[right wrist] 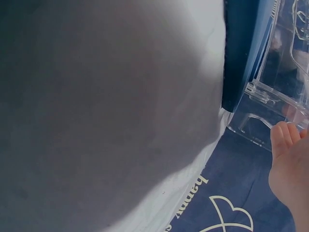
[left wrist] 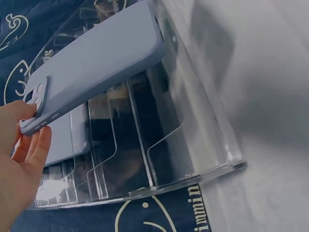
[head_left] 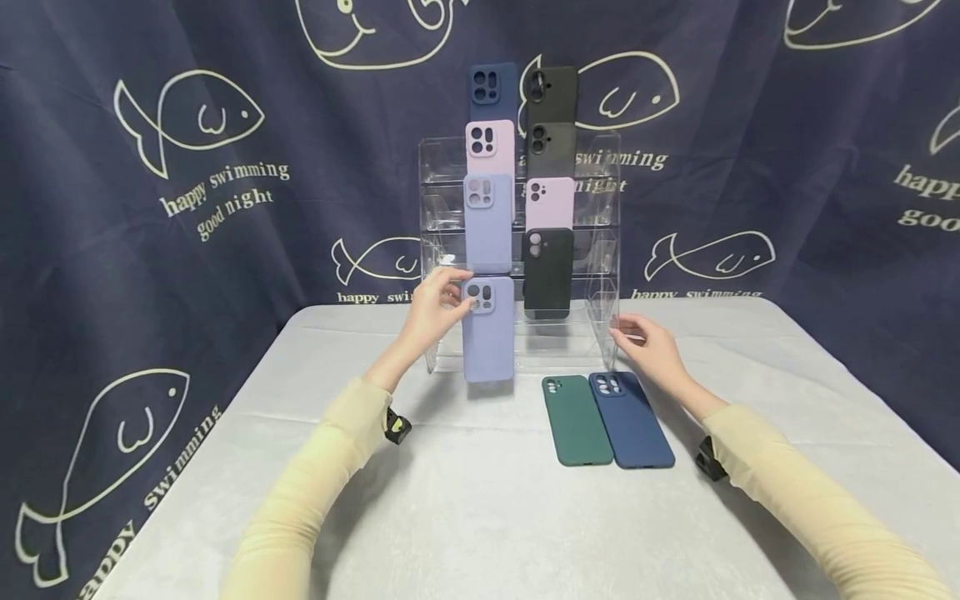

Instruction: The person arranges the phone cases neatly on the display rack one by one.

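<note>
A lavender phone case [head_left: 489, 342] is pinched at its camera-cutout corner by my left hand [head_left: 441, 302], thumb on the outer face and fingers behind. It hangs in front of the lower tiers of a clear acrylic display stand [head_left: 562, 350]; in the left wrist view the case [left wrist: 101, 53] slants over the clear tiers. My right hand [head_left: 651, 343] grips the stand's right side panel with curled fingers. In the right wrist view that hand [right wrist: 292, 164] is partly cut off at the frame's edge. Another lavender case [head_left: 487, 237] stands just above the held one.
Higher in the left column are a pink case [head_left: 501, 158] and a navy case [head_left: 504, 92]. The right column has several cases, including a pink one [head_left: 551, 208] and a black one [head_left: 547, 279]. A green case [head_left: 579, 425] and a blue case [head_left: 637, 425] lie on the table [head_left: 465, 500].
</note>
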A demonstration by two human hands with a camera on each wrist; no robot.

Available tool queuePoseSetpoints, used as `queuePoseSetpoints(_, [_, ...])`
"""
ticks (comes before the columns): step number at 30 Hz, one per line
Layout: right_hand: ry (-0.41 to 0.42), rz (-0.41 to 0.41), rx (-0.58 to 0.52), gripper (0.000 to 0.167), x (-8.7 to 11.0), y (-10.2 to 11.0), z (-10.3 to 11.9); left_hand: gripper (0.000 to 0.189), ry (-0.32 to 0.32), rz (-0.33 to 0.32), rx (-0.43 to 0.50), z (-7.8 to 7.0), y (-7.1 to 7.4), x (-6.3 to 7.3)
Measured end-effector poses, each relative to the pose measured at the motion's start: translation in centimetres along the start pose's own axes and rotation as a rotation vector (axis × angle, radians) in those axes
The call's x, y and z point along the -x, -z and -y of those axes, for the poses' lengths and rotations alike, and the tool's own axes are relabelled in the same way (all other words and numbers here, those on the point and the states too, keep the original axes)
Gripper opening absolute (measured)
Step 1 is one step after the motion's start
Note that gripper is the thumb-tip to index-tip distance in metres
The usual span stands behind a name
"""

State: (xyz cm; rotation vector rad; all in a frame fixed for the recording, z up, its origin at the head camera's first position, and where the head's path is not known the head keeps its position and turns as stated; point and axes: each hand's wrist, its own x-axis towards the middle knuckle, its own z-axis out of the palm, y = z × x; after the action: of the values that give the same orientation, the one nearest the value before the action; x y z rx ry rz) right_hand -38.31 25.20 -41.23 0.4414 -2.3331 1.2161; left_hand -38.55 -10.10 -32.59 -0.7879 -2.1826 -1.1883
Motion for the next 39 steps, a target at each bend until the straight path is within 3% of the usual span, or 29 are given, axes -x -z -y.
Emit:
queuePoseSetpoints(13, [0.002,0.013,-0.012,0.033,-0.1,-0.1,0.1,0.035,-0.054,-0.161,-0.015,-0.4,1.2,-3.4])
queuePoseSetpoints(25, [-0.021,0.008,-0.010,0.031,-0.1,-0.1,0.0,0.036,-0.039,-0.270,0.011,-0.1,1.7,-6.4])
queuePoseSetpoints(32, [-0.013,0.006,-0.017,0.030,0.0,0.3,1.1,0.036,-0.047,-0.272,0.018,0.8,0.9,-7.3])
queuePoseSetpoints(39, [0.000,0.015,0.002,0.028,0.5,0.7,4.0,0.036,-0.022,-0.236,-0.045,1.8,0.0,-6.7])
